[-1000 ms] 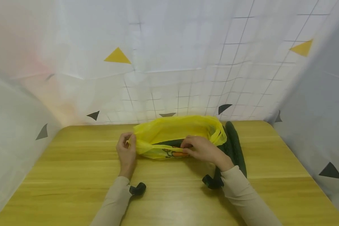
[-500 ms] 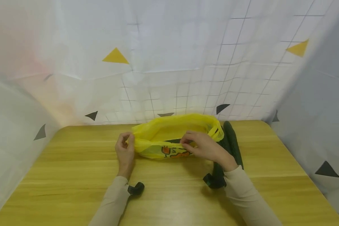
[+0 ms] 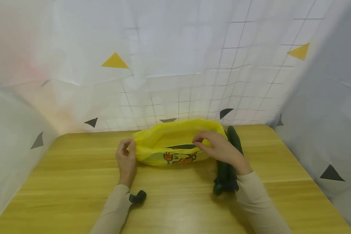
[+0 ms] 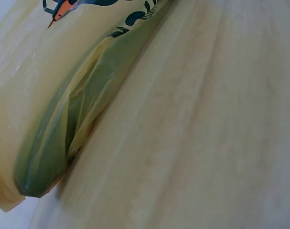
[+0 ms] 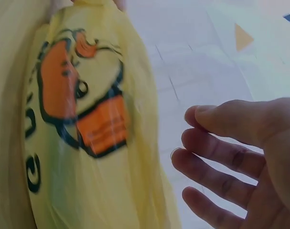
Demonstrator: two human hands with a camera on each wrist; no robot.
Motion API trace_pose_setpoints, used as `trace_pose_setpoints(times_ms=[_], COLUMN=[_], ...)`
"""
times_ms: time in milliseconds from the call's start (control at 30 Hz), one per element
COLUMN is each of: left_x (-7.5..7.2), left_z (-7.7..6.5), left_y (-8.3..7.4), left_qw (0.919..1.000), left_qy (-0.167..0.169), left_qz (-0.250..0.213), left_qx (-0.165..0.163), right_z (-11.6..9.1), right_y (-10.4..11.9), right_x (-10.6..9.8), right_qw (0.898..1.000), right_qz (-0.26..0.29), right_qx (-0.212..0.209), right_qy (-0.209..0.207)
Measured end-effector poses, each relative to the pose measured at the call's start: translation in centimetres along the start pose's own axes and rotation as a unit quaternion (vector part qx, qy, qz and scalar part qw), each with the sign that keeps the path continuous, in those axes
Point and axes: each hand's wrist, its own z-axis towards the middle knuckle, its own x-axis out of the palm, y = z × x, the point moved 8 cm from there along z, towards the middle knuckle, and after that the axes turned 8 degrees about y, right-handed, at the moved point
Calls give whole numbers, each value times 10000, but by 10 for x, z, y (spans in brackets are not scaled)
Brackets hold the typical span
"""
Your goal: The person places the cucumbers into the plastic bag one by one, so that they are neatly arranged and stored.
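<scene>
A yellow plastic bag [image 3: 158, 136] with an orange and black print lies on its side along the back of the table, its mouth spread wide. At its left end my left hand [image 3: 126, 160] pinches the bag's edge between thumb and fingers. A dark green cucumber [image 3: 181, 147] shows inside the mouth, and its end [image 4: 42, 167] shows through the thin plastic in the left wrist view. My right hand [image 3: 217, 148] hovers over the bag's right part, holding nothing. In the right wrist view, its fingers [image 5: 216, 174] are loosely bent, apart from the printed side.
More dark green cucumbers [image 3: 234, 138] lie to the right of the bag, partly hidden by my right hand and forearm. The wooden table [image 3: 76, 182] ends at the back against a white sheet [image 3: 169, 48] with triangles and grid lines.
My right hand has let go of the bag's front edge and moved right and slightly up. My left hand keeps its pinch. The head view has shifted a little.
</scene>
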Motion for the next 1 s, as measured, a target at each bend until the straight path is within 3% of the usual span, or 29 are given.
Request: trace_pose_setpoints(times_ms=[300,500,1000], left_x=[1,1,1], left_z=[0,-1,0], left_y=[-1,0,-2], left_qw=[9999,10000,9999], left_qy=[38,37,59], left_qz=[-123,-64,10], left_qx=[86,39,143], right_z=[-14,-20,-43], right_y=[-17,-30,-75], right_x=[-23,-29,-39], right_qw=[9987,9980,9897], right_qz=[-37,55,552], right_qx=[-56,21,1268], right_qy=[-505,-627,-375])
